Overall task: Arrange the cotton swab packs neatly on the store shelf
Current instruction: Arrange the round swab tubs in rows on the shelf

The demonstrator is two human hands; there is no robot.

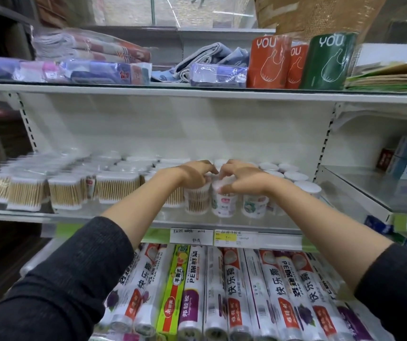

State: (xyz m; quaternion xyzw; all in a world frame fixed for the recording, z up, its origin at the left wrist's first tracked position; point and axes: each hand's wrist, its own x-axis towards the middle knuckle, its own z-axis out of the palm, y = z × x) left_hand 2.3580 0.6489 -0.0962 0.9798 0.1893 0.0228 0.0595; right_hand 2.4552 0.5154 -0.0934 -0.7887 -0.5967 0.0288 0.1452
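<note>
Left of frame, mid shelf (pixel 123 219): rows of square swab packs (pixel 65 193) standing upright, front row roughly in line, the far-left ones blurred. Center: both arms reach in over the shelf edge. Left hand (pixel 192 172) has fingers curled down over the top of a round tub (pixel 197 199) with bare wooden swabs showing, at the front of the row. Right hand (pixel 240 179), just beside the left with fingertips nearly meeting, grips the white lid of the next labelled tub (pixel 223 201). Both tubs stand upright, side by side and touching, or nearly so. Right of them: a third tub (pixel 254 204) with a green print, then white-lidded tubs (pixel 296 175) running back toward the right upright. Step in hand, as I judge it: squaring up the two front tubs where the square packs end and the round ones start. Next move likely calls for nudging both flush with the front line and closing any gap to the neighbours, labels turned out, without tipping the light tubs. Below: cling-film rolls (pixel 222 291) and price tags (pixel 190 236). Upper shelf: folded cloths (pixel 86 50) left, bag rolls (pixel 267 62) right.
</note>
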